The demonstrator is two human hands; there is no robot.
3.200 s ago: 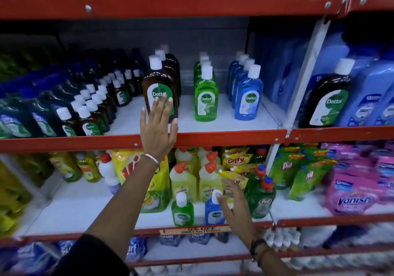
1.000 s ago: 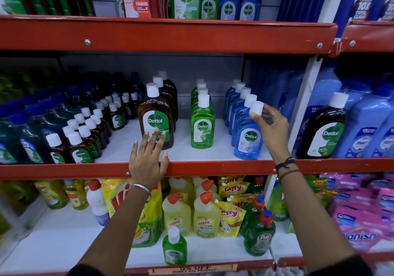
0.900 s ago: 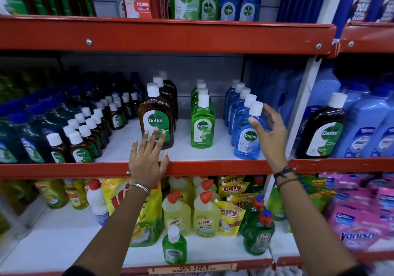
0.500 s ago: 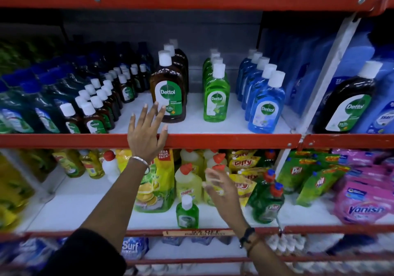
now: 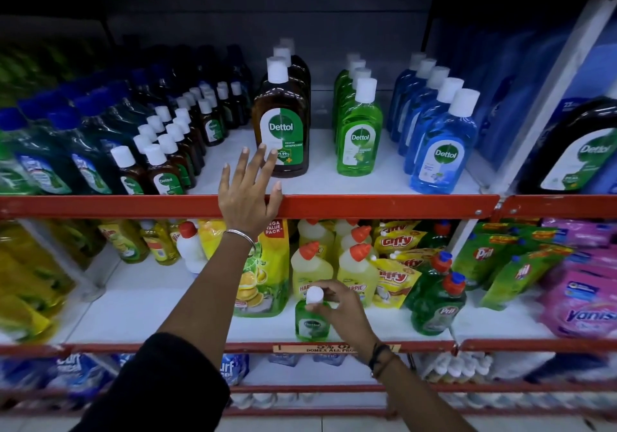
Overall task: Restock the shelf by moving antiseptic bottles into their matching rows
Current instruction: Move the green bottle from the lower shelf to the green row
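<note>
A small green antiseptic bottle (image 5: pixel 311 321) with a white cap stands at the front of the lower shelf (image 5: pixel 140 311). My right hand (image 5: pixel 340 311) is closed around its neck and cap. On the upper shelf (image 5: pixel 320 181) stand a row of green bottles (image 5: pixel 358 131), a row of blue bottles (image 5: pixel 440 144) and a row of brown bottles (image 5: pixel 282 124). My left hand (image 5: pixel 248 194) rests open on the red shelf edge, fingers spread in front of the brown row.
Small brown bottles (image 5: pixel 167 151) and dark green bottles (image 5: pixel 50 151) fill the upper shelf's left. Yellow cleaner bottles (image 5: pixel 354 268), a lemon refill pouch (image 5: pixel 263 271) and green dish-soap bottles (image 5: pixel 437 301) crowd behind the small bottle. A large brown bottle (image 5: pixel 574 151) stands beyond the upright.
My right hand let go of the front blue bottle on the upper shelf, dropped to the lower shelf and closed on the small green bottle. My left hand stayed on the shelf edge.
</note>
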